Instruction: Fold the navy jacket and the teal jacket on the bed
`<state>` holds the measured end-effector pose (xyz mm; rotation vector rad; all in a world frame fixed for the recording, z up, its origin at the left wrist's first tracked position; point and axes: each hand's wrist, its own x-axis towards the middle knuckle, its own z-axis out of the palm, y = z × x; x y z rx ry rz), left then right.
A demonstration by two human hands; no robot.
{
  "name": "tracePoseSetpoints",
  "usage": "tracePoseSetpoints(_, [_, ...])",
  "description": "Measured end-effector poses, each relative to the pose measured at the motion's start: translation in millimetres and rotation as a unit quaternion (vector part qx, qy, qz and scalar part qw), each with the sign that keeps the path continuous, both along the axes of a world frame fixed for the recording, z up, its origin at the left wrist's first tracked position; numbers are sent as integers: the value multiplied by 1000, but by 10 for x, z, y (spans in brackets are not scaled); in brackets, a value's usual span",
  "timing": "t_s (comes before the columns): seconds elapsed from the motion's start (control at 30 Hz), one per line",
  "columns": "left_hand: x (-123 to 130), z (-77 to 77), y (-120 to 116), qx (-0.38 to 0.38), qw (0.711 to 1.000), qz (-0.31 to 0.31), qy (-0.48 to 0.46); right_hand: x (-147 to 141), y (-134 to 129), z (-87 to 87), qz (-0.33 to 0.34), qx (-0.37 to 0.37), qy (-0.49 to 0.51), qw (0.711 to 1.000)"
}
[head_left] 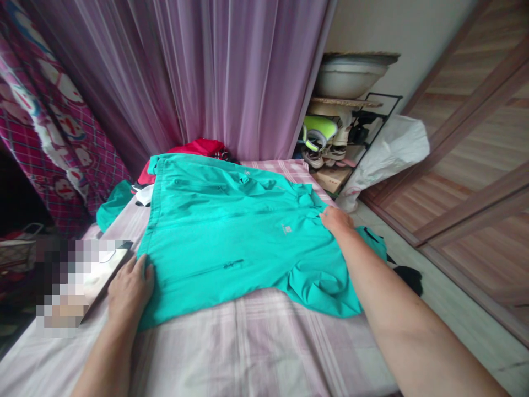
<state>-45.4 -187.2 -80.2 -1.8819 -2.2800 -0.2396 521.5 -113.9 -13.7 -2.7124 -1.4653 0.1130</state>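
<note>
Turquoise jacket (215, 231) lies spread on the plaid bedsheet (248, 353); at its hem, the left hand (131, 284) touches, grip unclear; at its collar, the right hand (338, 220) pinches fabric, where an uneven tug could wrinkle the front.

A pale pink plaid cloth (248, 353) carries the clothes. A turquoise jacket (223, 234) lies spread across it; red fabric (198, 147) lies beyond, a white item (145, 194) beside the hem, a pixelated object (97, 278) at left.
</note>
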Motion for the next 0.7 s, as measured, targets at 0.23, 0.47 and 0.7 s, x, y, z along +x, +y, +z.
tracePoseSetpoints(0.23, [-67,-71,11,10,1000,-13,5,76,39,-119,-44,25,-3,999])
tracePoseSetpoints(0.47, [-65,-74,21,8,1000,-13,0,-44,-22,-37,-26,63,-21,997])
tracePoseSetpoints(0.7, [-62,-93,15,13,1000,-11,-6,-522,-228,-496,292,88,-51,951])
